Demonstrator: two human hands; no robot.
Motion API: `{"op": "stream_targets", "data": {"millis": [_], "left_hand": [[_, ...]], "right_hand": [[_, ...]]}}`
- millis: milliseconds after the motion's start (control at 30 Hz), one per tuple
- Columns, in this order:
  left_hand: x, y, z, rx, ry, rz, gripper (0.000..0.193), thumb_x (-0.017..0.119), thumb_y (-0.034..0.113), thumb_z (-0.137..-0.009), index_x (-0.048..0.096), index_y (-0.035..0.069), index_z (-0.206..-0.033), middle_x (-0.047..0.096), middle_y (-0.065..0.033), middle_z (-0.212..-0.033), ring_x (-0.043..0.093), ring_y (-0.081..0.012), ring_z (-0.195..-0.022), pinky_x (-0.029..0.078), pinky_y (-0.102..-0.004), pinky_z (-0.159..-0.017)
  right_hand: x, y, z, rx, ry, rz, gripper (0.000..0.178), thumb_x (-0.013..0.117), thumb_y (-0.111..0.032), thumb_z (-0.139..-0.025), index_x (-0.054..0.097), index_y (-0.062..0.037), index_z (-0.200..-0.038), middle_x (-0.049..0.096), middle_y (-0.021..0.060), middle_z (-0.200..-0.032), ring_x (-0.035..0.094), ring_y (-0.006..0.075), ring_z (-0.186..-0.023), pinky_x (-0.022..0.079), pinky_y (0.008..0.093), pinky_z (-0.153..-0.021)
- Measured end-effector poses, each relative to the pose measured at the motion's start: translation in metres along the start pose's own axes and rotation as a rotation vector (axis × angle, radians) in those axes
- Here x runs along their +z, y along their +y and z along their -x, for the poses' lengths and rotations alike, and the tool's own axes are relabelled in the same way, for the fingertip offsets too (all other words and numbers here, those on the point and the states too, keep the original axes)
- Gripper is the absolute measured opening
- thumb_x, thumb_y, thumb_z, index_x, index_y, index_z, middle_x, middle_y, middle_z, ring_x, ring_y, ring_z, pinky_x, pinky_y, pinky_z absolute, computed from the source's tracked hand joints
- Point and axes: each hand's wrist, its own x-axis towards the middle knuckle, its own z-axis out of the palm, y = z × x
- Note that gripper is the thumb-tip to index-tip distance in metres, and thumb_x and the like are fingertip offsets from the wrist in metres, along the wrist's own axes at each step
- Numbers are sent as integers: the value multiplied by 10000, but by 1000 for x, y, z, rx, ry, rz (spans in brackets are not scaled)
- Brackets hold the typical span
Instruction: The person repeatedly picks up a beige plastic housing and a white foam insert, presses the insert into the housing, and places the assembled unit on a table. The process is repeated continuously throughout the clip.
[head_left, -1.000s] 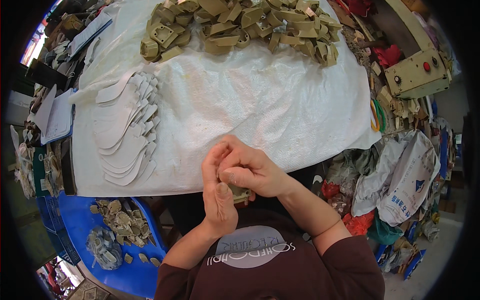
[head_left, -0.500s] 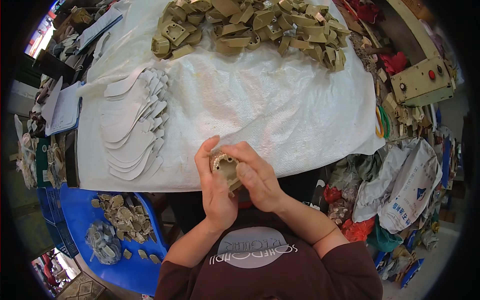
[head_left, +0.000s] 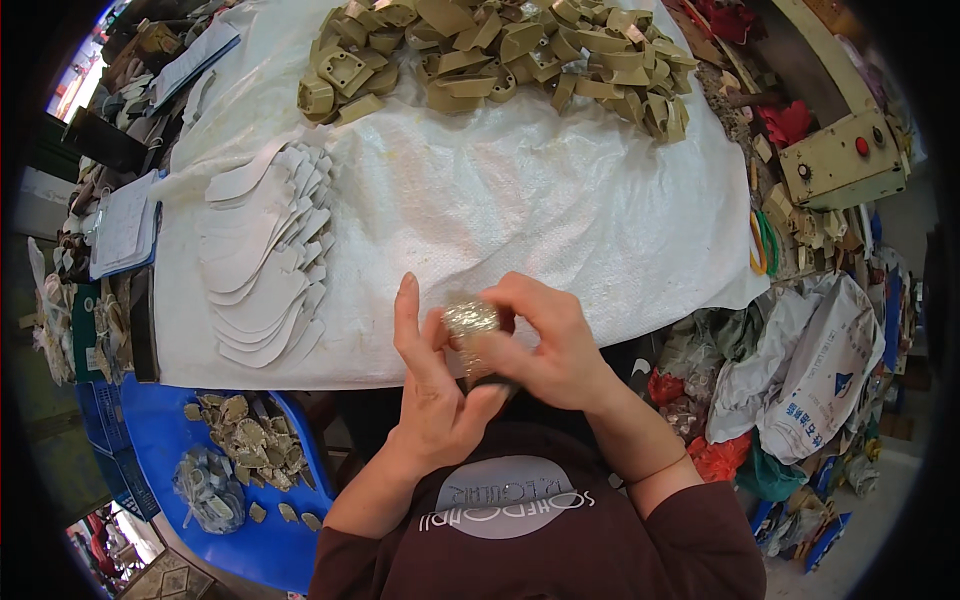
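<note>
In front of my chest, at the near edge of the white-covered table, a small heel-shaped piece with a glittering gold outer side is held between my two hands. My right hand pinches it, thumb across the glittering face and fingers curled behind. My left hand steadies its left and lower side with the thumb and bent fingers, the index finger pointing up. The piece is slightly blurred, and its underside is hidden. Left of the hands lie overlapping white sole-shaped sheets.
At the far side sits a heap of beige hollow plastic pieces. A blue stool at lower left bears glittery pieces and a clear plastic bag. On the right are a control box and a white sack.
The piece has turned: its hollow side with holes faced up before, and now its glittering outer side shows. My right hand has shifted slightly right, and my left index finger has straightened.
</note>
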Motion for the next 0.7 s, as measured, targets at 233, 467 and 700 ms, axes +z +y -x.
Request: {"op": "stream_targets", "data": {"millis": [233, 467, 700], "left_hand": [[-8, 13, -4, -365, 97, 194, 505, 654, -71, -739, 476, -13, -1208, 567, -111, -1001, 591, -172, -935, 482, -278, -800], [-19, 18, -13, 38, -71, -484, 562, 646, -102, -617, 539, 11, -1157, 532, -94, -882, 548, -180, -754, 459, -276, -663], [-8, 5, -7, 58, 46, -502, 538, 760, -8, -552, 530, 10, -1037, 523, -113, -802, 555, -259, -648, 450, -340, -551]], "right_hand": [[-1, 30, 5, 211, 20, -674, 250, 544, -223, -942, 594, 3, -1038, 588, 33, -816, 537, 105, -729, 439, 245, -660], [-12, 35, -4, 198, -159, -637, 182, 540, -189, -947, 598, -17, -962, 587, -7, -802, 506, 41, -715, 428, 219, -629], [1, 24, 3, 146, 42, -381, 203, 524, -177, -948, 601, -10, -1034, 640, 17, -837, 567, 70, -745, 472, 240, -662]]}}
